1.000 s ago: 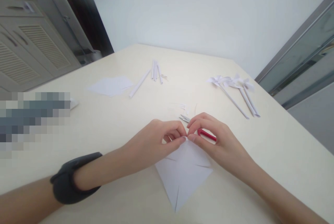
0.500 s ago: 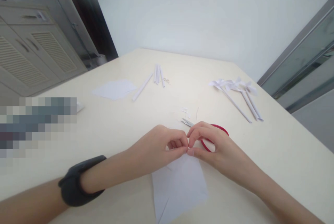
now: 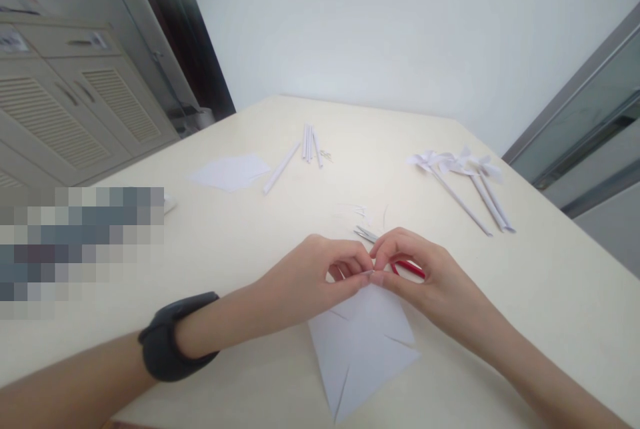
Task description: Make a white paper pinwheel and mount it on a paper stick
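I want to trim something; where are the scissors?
Head view, right of centre: the scissors lie on the table, partly behind the right hand.

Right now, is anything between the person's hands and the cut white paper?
Nothing visible: the left hand and right hand meet at the far corner of the paper. The scissors lie beyond, partly hidden by the right hand.

A plain white paper sheet [image 3: 367, 349], angled with one pointed corner toward the wearer, sits at the near part of the desk [image 3: 240, 236]. Three straight slits show, aimed at its middle (the nearest one gapes slightly). Its far corner is pinched, the tip mostly covered.
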The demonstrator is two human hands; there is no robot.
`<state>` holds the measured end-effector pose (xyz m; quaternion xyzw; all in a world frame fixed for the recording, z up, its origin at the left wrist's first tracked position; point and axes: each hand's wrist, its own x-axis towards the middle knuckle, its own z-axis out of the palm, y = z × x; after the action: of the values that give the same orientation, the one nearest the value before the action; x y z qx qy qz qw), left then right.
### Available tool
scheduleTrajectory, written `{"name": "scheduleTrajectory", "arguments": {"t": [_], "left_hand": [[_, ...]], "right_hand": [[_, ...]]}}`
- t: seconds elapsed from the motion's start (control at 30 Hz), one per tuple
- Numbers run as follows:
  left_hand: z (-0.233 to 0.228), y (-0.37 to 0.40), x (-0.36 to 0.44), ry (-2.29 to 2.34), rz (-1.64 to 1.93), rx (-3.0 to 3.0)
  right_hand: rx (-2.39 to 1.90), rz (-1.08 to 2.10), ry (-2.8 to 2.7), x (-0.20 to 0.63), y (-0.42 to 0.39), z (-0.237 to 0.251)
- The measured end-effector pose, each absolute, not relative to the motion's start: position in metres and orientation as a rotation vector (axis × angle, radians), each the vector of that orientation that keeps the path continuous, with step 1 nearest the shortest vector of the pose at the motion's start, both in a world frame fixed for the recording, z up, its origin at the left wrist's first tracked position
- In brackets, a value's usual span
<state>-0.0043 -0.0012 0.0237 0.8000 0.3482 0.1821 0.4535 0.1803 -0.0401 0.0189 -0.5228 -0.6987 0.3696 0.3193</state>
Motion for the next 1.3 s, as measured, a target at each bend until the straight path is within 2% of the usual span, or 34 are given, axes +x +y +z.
{"name": "scheduleTrajectory", "arguments": {"t": [0.3, 0.8, 1.0, 1.3], "left_hand": [[0.025, -0.001, -0.004, 0.872, 0.462, 1.948], [0.038, -0.001, -0.004, 0.895, 0.432, 1.956], [0.028, -0.001, -0.007, 0.856, 0.534, 1.956], [0.035, -0.002, -0.003, 0.900, 0.483, 1.939]], "right_hand": [[-1.376, 1.015, -1.780, 0.181, -0.041, 0.018], [-1.274, 1.420, -1.539, 0.184, -0.042, 0.026], [-1.232, 1.459, -1.519, 0.185, -0.040, 0.027], [-1.300, 1.421, -1.595, 0.184, -0.039, 0.025]]}}
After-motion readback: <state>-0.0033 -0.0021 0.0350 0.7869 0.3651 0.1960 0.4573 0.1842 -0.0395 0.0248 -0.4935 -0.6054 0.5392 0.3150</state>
